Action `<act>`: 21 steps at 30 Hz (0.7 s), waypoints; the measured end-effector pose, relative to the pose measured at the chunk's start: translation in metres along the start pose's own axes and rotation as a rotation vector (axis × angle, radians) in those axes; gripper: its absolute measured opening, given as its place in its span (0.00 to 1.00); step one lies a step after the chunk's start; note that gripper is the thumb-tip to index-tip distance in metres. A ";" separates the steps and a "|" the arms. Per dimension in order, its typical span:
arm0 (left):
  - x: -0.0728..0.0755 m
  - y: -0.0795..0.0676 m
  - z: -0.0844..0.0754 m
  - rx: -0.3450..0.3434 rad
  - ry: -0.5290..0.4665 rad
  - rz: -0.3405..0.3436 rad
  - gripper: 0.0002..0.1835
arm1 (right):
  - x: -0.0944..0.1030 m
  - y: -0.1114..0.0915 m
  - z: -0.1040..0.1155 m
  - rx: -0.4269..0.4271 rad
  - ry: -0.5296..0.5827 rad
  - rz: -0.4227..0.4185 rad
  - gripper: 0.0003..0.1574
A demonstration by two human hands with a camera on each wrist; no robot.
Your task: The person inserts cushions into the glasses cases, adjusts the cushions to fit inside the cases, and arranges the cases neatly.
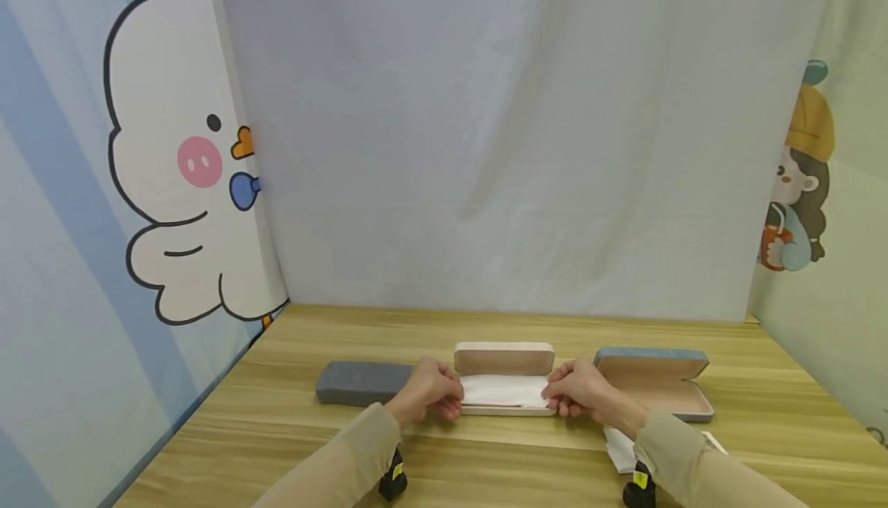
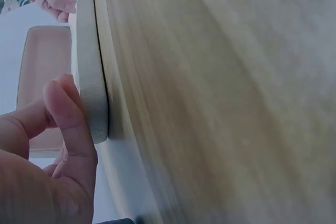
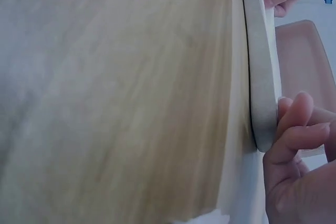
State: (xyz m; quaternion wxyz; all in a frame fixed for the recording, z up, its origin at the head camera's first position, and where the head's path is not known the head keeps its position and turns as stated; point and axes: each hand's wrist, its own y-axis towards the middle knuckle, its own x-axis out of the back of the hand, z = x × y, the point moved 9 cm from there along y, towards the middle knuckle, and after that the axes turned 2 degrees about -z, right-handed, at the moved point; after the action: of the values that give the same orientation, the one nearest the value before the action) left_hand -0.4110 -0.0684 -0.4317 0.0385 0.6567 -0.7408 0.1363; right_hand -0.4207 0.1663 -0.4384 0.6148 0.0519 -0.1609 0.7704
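Note:
In the head view an open white glasses case (image 1: 504, 411) stands mid-table, its lid raised at the back. A folded white cloth (image 1: 502, 390) lies across its lower half. My left hand (image 1: 432, 390) pinches the left end of the cloth, fingertips right at the case's rim. At the opposite end my right hand (image 1: 581, 389) pinches the cloth between thumb and fingers. Both wrist views show the pale side of the case low on the table, with the curled fingers of each hand over its edge; the fingertips are partly hidden there.
A closed dark grey glasses case (image 1: 361, 382) lies left of the white one, partly behind the left hand. An open blue glasses case (image 1: 652, 354) stands to the right. White paper or cloth (image 1: 620, 450) lies under the right forearm. A pale curtain (image 1: 513, 146) hangs behind the table.

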 end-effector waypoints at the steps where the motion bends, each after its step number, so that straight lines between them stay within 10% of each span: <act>1: 0.000 0.000 -0.001 -0.005 0.017 -0.003 0.09 | 0.000 0.000 0.000 -0.003 -0.008 -0.007 0.13; 16: -0.002 -0.007 -0.005 -0.041 0.121 0.139 0.14 | 0.004 -0.008 0.008 0.017 -0.254 -0.042 0.15; 21: -0.005 -0.009 0.003 0.010 0.114 0.253 0.45 | 0.006 -0.016 0.012 0.079 -0.314 0.079 0.50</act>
State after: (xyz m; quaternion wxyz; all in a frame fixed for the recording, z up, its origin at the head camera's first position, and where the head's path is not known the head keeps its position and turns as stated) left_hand -0.4014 -0.0648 -0.4348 0.0597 0.5495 -0.8134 0.1809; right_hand -0.4086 0.1715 -0.4227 0.5487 0.1892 -0.2264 0.7822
